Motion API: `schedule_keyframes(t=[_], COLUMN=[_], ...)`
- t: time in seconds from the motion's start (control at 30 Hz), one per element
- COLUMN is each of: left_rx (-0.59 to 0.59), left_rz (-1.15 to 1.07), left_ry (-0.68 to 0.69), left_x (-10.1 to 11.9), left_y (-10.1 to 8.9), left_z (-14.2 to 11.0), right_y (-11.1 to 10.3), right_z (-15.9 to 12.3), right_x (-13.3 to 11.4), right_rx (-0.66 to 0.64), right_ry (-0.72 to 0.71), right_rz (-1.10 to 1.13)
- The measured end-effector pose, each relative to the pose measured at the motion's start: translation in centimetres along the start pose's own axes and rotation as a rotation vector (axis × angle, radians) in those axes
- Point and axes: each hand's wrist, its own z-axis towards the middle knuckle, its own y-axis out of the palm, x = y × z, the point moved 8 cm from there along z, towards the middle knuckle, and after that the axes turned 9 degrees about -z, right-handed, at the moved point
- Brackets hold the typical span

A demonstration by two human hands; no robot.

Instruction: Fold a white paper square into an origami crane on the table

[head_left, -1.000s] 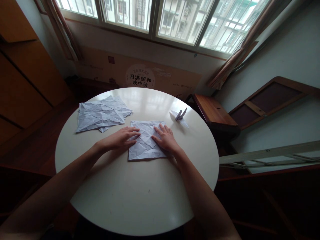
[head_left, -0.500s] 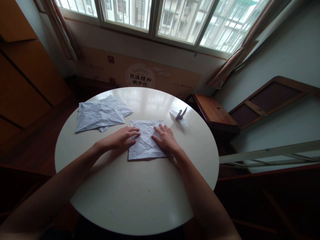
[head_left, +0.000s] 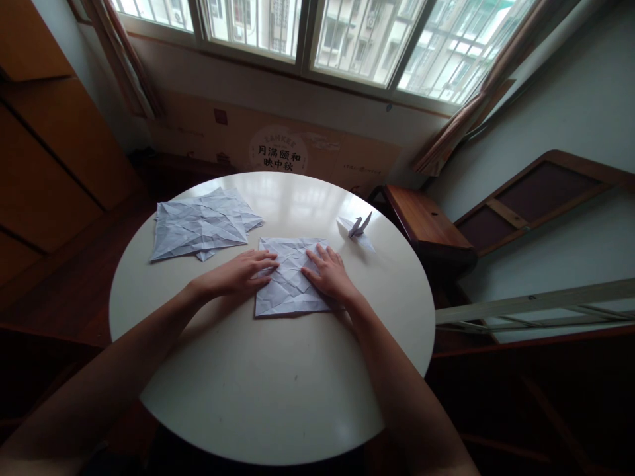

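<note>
A creased sheet of white paper [head_left: 290, 287] lies flat near the middle of the round table, its surface crossed by fold lines. On its left edge rests my left hand [head_left: 244, 271], fingers stretched out and apart. My right hand [head_left: 327, 271] lies over the right part of the same paper with its fingers spread. Neither hand grips anything. Beyond my right hand stands a folded paper crane [head_left: 357, 229] with its wings out. Several more creased sheets [head_left: 198, 225] are piled to the far left of my left hand.
The round white table [head_left: 258, 396] has a smooth curved edge. Past its right side stands a wooden chair or stool [head_left: 426, 221]. A barred window [head_left: 347, 39] is behind, above a printed board [head_left: 198, 132]. Orange cabinets [head_left: 54, 145] stand at left.
</note>
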Motion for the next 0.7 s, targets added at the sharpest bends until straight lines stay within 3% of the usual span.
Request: schedule_keyframes(t=[0.7], left_rx=[-0.004], left_rz=[-0.002], left_ry=[0.008], left_x=[-0.14], left_y=[0.03], left_z=[0.02], right_y=[0.01], right_z=[-0.01], right_x=[0.02], right_rx=[-0.012], right_ry=[0.002], right_rz=[-0.011])
